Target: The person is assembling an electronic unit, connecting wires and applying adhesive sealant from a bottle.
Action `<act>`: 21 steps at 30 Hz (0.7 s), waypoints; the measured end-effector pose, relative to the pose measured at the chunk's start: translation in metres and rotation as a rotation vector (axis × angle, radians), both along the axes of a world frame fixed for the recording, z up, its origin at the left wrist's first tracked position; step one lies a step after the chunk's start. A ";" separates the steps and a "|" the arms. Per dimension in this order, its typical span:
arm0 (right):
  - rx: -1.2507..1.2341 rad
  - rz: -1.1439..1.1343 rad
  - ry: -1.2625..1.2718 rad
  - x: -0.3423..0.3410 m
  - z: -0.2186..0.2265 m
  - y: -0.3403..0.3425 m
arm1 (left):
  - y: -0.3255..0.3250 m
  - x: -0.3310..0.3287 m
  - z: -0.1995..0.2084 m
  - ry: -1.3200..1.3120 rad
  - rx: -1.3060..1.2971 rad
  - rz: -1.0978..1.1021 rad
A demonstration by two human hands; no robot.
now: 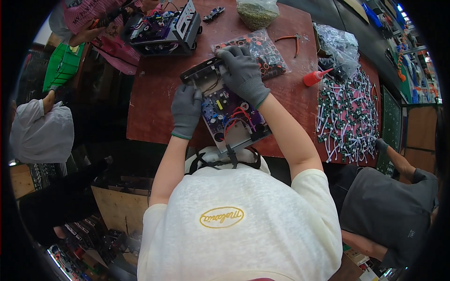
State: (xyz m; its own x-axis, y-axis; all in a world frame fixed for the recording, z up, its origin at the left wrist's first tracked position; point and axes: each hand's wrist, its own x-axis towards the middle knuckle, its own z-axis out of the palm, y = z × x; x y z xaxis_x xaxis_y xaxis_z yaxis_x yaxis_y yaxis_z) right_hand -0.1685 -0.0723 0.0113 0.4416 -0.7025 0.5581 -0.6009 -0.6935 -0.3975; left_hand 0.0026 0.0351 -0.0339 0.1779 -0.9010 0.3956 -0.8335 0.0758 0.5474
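Both hands wear grey gloves. The right hand [244, 72] has its grip pinched on a black panel [193, 73] at the far end of an open metal chassis [239, 142]. The fingers of the left hand [186, 110] are bunched against the chassis's left side, close to that panel; whether they pinch the metal I cannot tell. The chassis sits at the middle of the near edge of the reddish-brown bench [150, 107], tilted relative to that edge. Inside it lies a purple circuit board [228, 101] with capacitors, red wires and black leads.

Just beyond the right hand, a clear plastic bag [276, 58] holds many black and orange-red ring-shaped parts. Farther out, at the far edge, an open clear bag [256, 18] contains a heap of small greenish pieces. Orange-handled pliers [296, 46] and a red squeeze bottle [313, 78] with a pointed nozzle lie toward the right edge. Near the far left corner stands a second open chassis [188, 35], filled with purple boards and wiring.

Past the right edge, small green boards with white cables [347, 117] cover a red surface, beside a crumpled clear bag [338, 40]. A green crate [65, 63] stands off the left edge.
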 end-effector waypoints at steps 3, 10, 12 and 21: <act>0.006 0.001 0.003 0.000 -0.001 0.001 | 0.000 -0.001 0.000 -0.001 0.003 0.015; 0.009 -0.002 -0.004 0.000 -0.002 0.000 | -0.002 -0.001 0.002 0.053 0.062 0.036; -0.009 0.000 -0.005 0.000 -0.001 0.000 | -0.002 -0.002 0.002 0.064 0.061 0.050; 0.019 0.024 -0.003 -0.002 0.004 -0.001 | -0.003 -0.003 0.000 0.034 0.086 0.096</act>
State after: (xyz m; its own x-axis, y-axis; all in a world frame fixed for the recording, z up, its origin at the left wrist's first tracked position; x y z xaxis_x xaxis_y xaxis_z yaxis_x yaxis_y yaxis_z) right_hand -0.1704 -0.0735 0.0155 0.4565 -0.7024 0.5462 -0.5830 -0.6998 -0.4127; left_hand 0.0000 0.0320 -0.0342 0.2773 -0.9094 0.3100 -0.8153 -0.0519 0.5767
